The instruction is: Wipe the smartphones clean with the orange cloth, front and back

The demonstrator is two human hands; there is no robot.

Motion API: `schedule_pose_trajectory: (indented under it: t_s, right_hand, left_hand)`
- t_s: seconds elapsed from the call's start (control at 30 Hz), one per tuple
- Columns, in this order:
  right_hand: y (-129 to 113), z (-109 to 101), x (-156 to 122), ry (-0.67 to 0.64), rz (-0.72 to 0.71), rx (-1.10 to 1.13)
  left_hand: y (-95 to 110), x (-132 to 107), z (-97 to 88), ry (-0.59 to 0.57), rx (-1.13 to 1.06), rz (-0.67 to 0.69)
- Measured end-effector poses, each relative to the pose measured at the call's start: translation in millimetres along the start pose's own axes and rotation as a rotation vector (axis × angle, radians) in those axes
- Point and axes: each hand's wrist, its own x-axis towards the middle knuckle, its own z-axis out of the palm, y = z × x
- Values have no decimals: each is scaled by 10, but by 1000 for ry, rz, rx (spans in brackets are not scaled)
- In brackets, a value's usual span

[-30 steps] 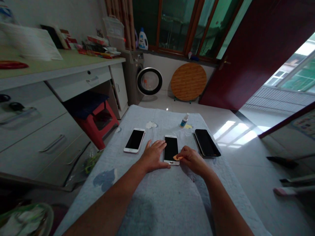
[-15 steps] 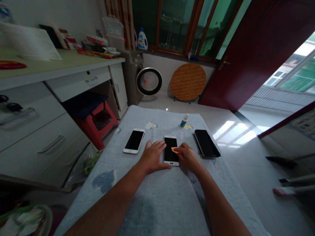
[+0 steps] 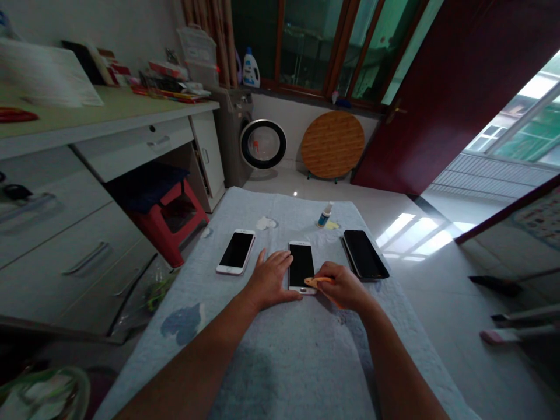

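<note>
Partner: Where was the phone, and what did the hands do?

Me: On my distant screen, the middle phone (image 3: 300, 267) lay flat on the pale blue cover (image 3: 301, 361), between a white phone (image 3: 236, 252) on the left and a dark phone (image 3: 365, 255) on the right. The left hand (image 3: 271, 278) was open, fingers spread at the phone's left edge, thumb by its near end, and it gripped nothing. The right hand (image 3: 341, 286) was closed in a pinch on an orange piece (image 3: 311, 282) (cloth or sponge, I could not tell) over the near right part of the phone.

Partner: What worried you?

Me: I judged slipping to be the first danger. The left hand steadied mainly one side, so a hard sideways push could turn the phone or wrinkle the soft cover under it. The small pinch could also let a fingertip touch the glass and leave a mark. The spray bottle (image 3: 324, 216) stood well apart on the far side, so I feared little for it.

Partner: And how did the phone look?

Me: It looked slim, with white bands at the far and near ends and a dark, unlit face. I could make out no crack, but it was small in my view.
</note>
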Motion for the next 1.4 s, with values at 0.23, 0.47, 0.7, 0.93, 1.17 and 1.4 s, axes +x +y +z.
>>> schedule_pose_trajectory:
  t_s: [0.23, 0.47, 0.7, 0.93, 1.17, 1.4]
  right_hand:
    - [156, 245, 242, 495, 141, -165]
    - [6, 159, 208, 147, 158, -312]
    - [-142, -27, -62, -87, 155, -227]
    - [-191, -93, -146, -238, 119, -122]
    - [-263, -38, -177, -265, 25, -175]
    - [-475, 56, -186, -222, -31, -265]
  left_hand:
    - [18, 1, -31, -16, 1, -6]
    - [12, -11, -17, 5, -9, 2]
    - [34, -7, -16, 14, 20, -18]
    - [32, 5, -8, 8, 30, -26]
    - [0, -5, 6, -7, 14, -23]
    - [11, -55, -114, -114, 9, -26]
